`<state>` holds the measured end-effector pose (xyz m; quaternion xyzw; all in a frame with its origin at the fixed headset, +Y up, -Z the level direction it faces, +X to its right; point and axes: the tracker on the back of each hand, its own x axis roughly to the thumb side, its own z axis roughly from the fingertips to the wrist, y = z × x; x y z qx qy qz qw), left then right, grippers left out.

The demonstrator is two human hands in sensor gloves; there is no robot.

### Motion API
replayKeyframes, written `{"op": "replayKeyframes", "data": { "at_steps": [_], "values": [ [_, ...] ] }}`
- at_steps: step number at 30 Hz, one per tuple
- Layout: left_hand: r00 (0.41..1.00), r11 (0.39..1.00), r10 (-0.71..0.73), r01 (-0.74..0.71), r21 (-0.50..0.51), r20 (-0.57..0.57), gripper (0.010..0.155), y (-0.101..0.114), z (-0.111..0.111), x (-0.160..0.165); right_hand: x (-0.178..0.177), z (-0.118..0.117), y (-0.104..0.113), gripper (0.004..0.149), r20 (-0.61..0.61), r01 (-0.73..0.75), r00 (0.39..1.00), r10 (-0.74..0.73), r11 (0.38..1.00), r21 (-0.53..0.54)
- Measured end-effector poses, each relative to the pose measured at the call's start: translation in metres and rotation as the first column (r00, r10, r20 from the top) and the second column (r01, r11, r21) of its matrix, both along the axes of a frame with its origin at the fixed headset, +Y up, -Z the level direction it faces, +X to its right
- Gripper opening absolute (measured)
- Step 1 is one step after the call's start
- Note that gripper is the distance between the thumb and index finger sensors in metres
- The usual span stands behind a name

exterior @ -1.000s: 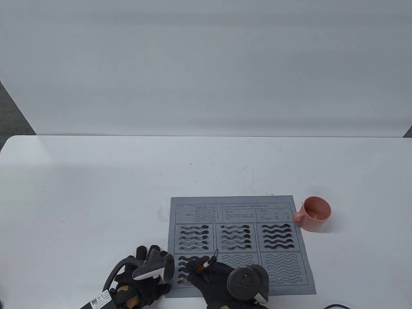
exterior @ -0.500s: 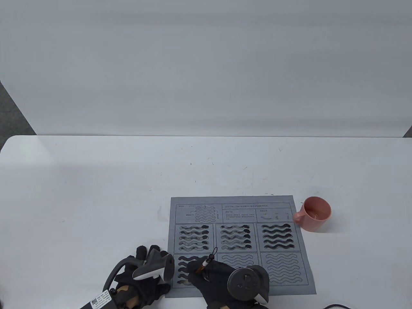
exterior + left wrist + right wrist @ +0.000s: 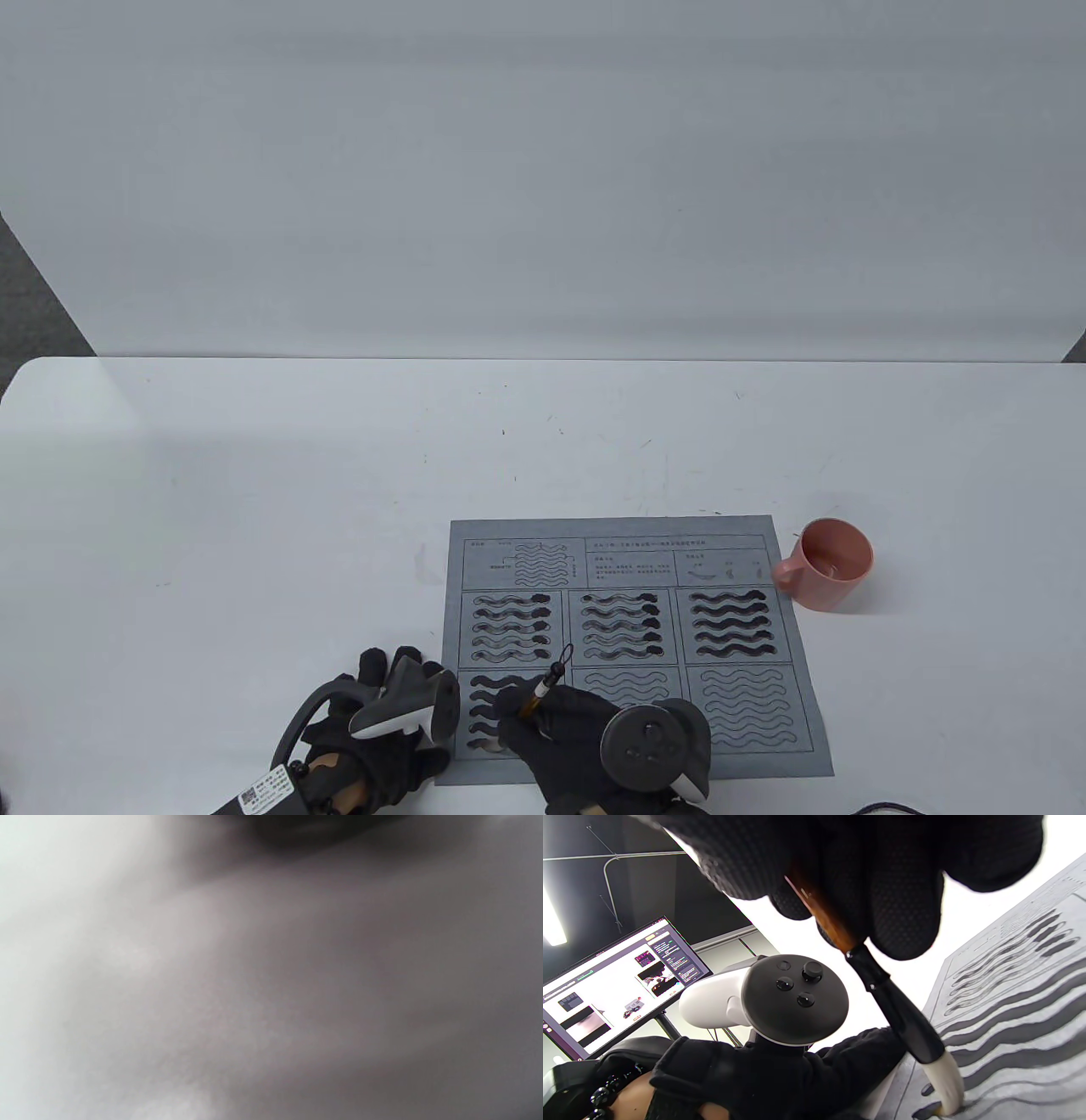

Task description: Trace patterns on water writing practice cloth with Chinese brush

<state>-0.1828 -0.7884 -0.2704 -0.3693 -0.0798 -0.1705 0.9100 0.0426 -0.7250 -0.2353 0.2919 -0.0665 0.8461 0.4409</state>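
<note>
The grey water writing cloth (image 3: 626,531) lies flat near the table's front edge, with dark wet wavy strokes in its upper panels and its lower left panel. My right hand (image 3: 514,711) pinches the Chinese brush (image 3: 543,689) over the lower left panel. In the right wrist view the brown handle (image 3: 821,914) runs down from my gloved fingers (image 3: 903,912). The white tip (image 3: 946,1086) bends against the cloth (image 3: 1018,1014) at a bottom wave. My left hand (image 3: 386,671) rests at the cloth's lower left edge, fingers flat. The left wrist view is a grey blur.
A pink cup (image 3: 830,564) holding water stands just off the cloth's upper right corner. A white backdrop rises behind the table. In the right wrist view a lit monitor (image 3: 615,984) stands off to the left, behind my left hand's tracker (image 3: 780,1001).
The brush's top end has tipped slightly up and away. My right hand has shifted a little along the lowest row. The left hand has stayed put.
</note>
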Motion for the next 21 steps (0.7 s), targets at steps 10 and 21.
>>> {"op": "replayKeyframes", "data": {
  "at_steps": [10,21],
  "values": [
    [1.000,1.000,0.000,0.000,0.000,0.000,0.093,0.0000,0.0000,0.0000,0.0011,-0.0007,-0.0002,0.036,0.015,-0.002,1.000,0.002,1.000,-0.006],
    [1.000,1.000,0.000,0.000,0.000,0.000,0.093,0.0000,0.0000,0.0000,0.0022,-0.0010,-0.0004,0.036,0.022,-0.002,1.000,0.002,1.000,-0.011]
  ]
}}
